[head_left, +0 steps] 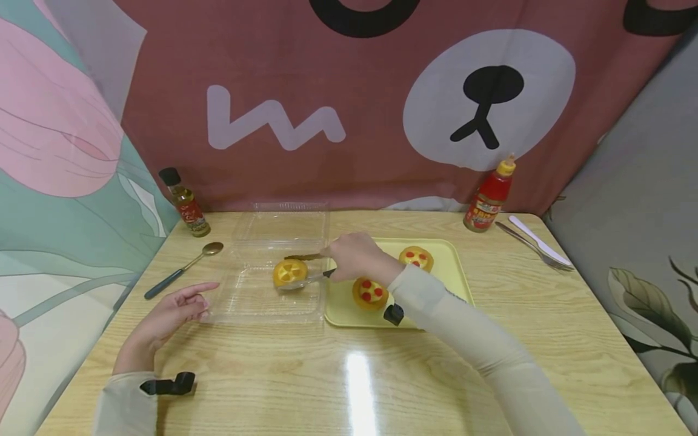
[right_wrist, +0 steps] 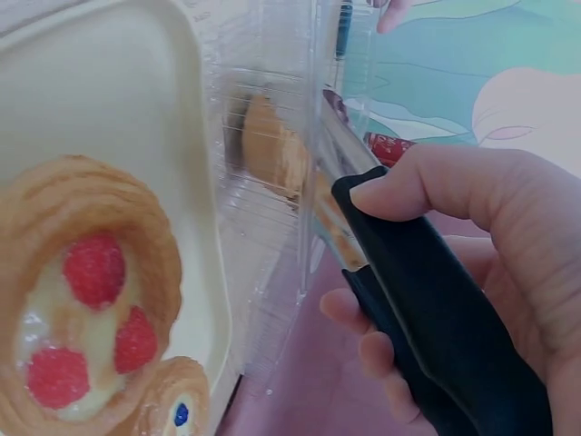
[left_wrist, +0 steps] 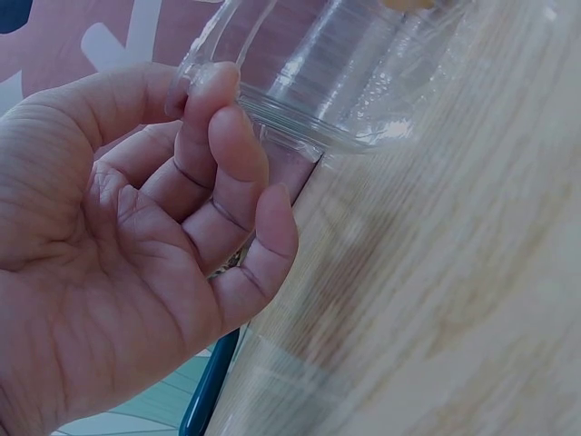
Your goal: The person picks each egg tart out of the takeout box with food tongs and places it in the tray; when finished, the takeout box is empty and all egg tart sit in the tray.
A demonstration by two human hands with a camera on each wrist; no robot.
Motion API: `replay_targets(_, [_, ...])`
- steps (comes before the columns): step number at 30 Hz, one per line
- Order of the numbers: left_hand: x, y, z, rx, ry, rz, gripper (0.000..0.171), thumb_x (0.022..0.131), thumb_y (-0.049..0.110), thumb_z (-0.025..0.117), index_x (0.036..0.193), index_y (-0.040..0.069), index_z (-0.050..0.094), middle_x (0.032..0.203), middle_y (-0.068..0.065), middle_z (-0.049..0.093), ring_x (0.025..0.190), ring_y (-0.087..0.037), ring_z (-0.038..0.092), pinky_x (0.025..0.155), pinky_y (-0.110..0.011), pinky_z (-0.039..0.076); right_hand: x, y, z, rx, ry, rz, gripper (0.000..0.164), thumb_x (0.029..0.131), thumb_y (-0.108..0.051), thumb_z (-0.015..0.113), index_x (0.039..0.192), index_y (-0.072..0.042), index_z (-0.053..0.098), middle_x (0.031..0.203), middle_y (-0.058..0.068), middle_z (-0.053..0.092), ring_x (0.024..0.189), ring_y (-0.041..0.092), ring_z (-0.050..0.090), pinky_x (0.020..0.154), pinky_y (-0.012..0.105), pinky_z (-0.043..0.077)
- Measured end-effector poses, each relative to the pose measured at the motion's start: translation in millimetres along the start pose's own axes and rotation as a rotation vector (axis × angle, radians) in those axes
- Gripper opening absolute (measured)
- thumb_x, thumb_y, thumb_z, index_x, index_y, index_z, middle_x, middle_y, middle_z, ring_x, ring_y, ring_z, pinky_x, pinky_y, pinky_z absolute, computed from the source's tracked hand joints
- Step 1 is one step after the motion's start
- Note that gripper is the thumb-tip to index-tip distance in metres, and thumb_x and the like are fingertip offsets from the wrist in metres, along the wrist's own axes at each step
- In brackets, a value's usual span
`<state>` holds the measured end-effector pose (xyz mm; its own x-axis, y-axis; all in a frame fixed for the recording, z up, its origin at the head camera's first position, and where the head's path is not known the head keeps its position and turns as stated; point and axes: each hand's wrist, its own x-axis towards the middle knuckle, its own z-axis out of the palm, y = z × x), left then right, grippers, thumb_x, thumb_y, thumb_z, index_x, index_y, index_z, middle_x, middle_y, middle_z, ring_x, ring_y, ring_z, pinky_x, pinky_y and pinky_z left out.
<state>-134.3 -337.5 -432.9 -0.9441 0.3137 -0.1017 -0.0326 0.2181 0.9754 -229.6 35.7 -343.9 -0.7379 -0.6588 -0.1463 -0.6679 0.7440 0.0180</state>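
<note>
A clear plastic container (head_left: 248, 306) stands open left of centre, its lid (head_left: 286, 224) folded back. My left hand (head_left: 171, 313) pinches its left rim between thumb and index finger, the other fingers loosely curled. My right hand (head_left: 357, 257) grips tongs (right_wrist: 427, 300) by their black handles. Their metal ends lie on either side of a round golden pastry (head_left: 289, 272) in the container. On the pale yellow tray (head_left: 338, 315) sit two pastries topped with red berries, one in front (head_left: 371, 294) and one behind (head_left: 416, 257). A pastry with a blue berry (right_wrist: 177, 409) shows in the right wrist view.
An oil bottle (head_left: 188, 209) and a spoon (head_left: 182, 271) are at the left. Back right stands a red sauce bottle (head_left: 486, 203), beside a fork (head_left: 531, 245) and a pale knife (head_left: 537, 239). My right forearm crosses over the tray and hides part of it.
</note>
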Motion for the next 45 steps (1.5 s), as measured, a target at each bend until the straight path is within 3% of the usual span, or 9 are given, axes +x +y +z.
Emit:
replay_targets(16, [1.1, -0.4, -0.5, -0.009, -0.002, -0.003, 0.045, 0.093, 0.011, 0.049, 0.135, 0.001, 0.037, 0.08, 0.001, 0.055, 0.07, -0.012, 0.055, 0.066, -0.03, 0.05, -7.6, 13.9, 14.6, 0.021, 0.086, -0.06, 0.061, 0.073, -0.045, 0.065, 0.13, -0.033, 0.048, 0.045, -0.007, 0.021, 0.043, 0.009, 0.014, 0.038, 0.023, 0.014])
replay_targets(27, [1.4, -1.7, 0.9, -0.007, -0.002, 0.012, 0.044, 0.094, 0.011, 0.047, 0.135, 0.002, 0.037, 0.08, 0.003, 0.053, 0.07, -0.01, 0.054, 0.065, -0.029, 0.049, -31.2, 41.0, 24.3, 0.161, 0.209, -0.1, 0.058, 0.072, -0.041, 0.067, 0.127, -0.033, 0.051, 0.069, -0.006, 0.062, 0.042, 0.006, 0.02, 0.04, 0.023, 0.017])
replay_targets(32, [2.2, -1.4, 2.1, 0.022, 0.014, -0.008, 0.043, 0.094, 0.011, 0.046, 0.135, 0.002, 0.037, 0.08, 0.004, 0.053, 0.07, -0.009, 0.053, 0.066, -0.03, 0.049, -50.3, 58.4, 21.1, 0.144, 0.304, -0.087, 0.058, 0.069, -0.039, 0.062, 0.125, -0.03, 0.054, 0.09, -0.008, 0.066, 0.048, 0.007, 0.031, 0.041, 0.023, 0.019])
replay_targets(37, [0.5, 0.0, 3.9, 0.039, 0.043, -0.038, 0.044, 0.093, 0.013, 0.048, 0.135, 0.003, 0.038, 0.08, 0.003, 0.053, 0.071, -0.009, 0.054, 0.068, -0.03, 0.05, -77.5, 78.8, 19.0, 0.121, 0.385, -0.055, 0.058, 0.068, -0.037, 0.062, 0.125, -0.027, 0.055, 0.104, -0.004, 0.065, 0.072, 0.011, 0.059, 0.044, 0.024, 0.036])
replay_targets(40, [-1.0, 0.8, 4.3, 0.033, 0.034, -0.029, 0.045, 0.093, 0.013, 0.049, 0.135, 0.002, 0.038, 0.081, 0.002, 0.053, 0.072, -0.01, 0.054, 0.068, -0.03, 0.05, -98.2, 92.1, 21.2, 0.115, 0.429, -0.038, 0.058, 0.068, -0.038, 0.065, 0.124, -0.026, 0.056, 0.107, -0.001, 0.065, 0.084, 0.015, 0.063, 0.049, 0.026, 0.042])
replay_targets(45, [-1.7, 2.1, 3.9, 0.032, 0.027, -0.008, 0.045, 0.093, 0.014, 0.05, 0.135, 0.001, 0.038, 0.083, 0.0, 0.054, 0.072, -0.012, 0.056, 0.068, -0.03, 0.05, -135.6, 113.4, 24.5, 0.103, 0.446, 0.004, 0.059, 0.068, -0.039, 0.069, 0.124, -0.026, 0.056, 0.105, 0.002, 0.065, 0.061, 0.009, 0.055, 0.04, 0.023, 0.031])
